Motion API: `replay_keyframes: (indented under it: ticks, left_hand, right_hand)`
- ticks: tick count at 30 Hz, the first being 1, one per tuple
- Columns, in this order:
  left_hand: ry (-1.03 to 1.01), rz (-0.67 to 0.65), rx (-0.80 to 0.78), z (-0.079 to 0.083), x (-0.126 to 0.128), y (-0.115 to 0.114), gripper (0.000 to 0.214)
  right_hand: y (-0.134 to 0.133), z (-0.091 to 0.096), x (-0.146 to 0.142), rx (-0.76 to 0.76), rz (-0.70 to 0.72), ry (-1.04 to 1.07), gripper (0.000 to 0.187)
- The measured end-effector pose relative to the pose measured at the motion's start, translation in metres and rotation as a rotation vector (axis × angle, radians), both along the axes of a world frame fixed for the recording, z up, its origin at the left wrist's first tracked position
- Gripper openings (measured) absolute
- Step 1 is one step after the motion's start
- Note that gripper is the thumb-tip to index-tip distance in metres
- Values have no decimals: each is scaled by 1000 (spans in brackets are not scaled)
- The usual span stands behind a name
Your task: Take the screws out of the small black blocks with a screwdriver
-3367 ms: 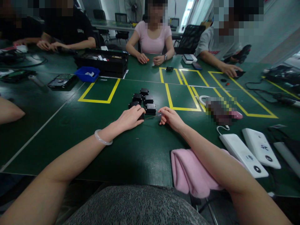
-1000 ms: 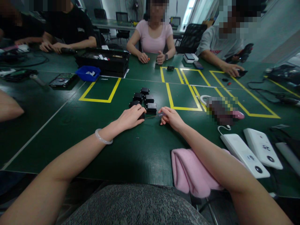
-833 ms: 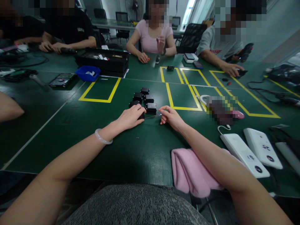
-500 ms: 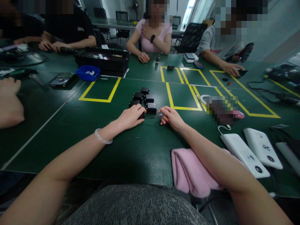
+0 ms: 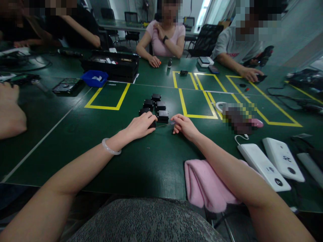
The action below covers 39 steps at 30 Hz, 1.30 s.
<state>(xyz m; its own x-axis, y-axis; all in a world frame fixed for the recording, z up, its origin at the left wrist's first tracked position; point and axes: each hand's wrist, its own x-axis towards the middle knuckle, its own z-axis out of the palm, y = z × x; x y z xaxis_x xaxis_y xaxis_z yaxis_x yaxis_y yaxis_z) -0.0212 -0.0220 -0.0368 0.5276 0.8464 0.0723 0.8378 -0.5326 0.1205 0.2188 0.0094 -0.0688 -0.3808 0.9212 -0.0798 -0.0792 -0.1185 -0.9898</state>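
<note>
My left hand (image 5: 142, 126) is closed over a small black box (image 5: 152, 124) on the green table, its fingers covering most of the box. A thin screwdriver (image 5: 164, 125) with a clear handle is pinched in my right hand (image 5: 185, 126), and its shaft points left to the box's side. Several more black boxes stand just beyond my left hand, among them a near one (image 5: 163, 116) and a far one (image 5: 156, 97). A tiny screw-like metal piece (image 5: 148, 148) lies on the table closer to me.
A pink cloth (image 5: 202, 183) hangs over the front edge under my right forearm. White power banks (image 5: 263, 166) lie to the right. A blue tray (image 5: 94, 79) and a black bin (image 5: 111, 69) stand at the back left. Several people sit around the table; one person's arm (image 5: 11, 112) rests at the left.
My hands, the box and the screwdriver stay where they were. At the back left, a person in black has raised an arm from the table.
</note>
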Motion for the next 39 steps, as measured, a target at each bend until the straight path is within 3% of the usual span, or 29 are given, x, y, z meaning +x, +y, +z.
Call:
replay_keyframes:
  ticks: [31, 39]
  left_hand:
    - [-6, 5, -8, 0, 0, 0, 36]
    - [2, 13, -11, 1, 0, -1, 35]
  right_hand:
    - [0, 1, -1, -31, -34, -10, 22]
    - [2, -3, 0, 3, -3, 5, 30]
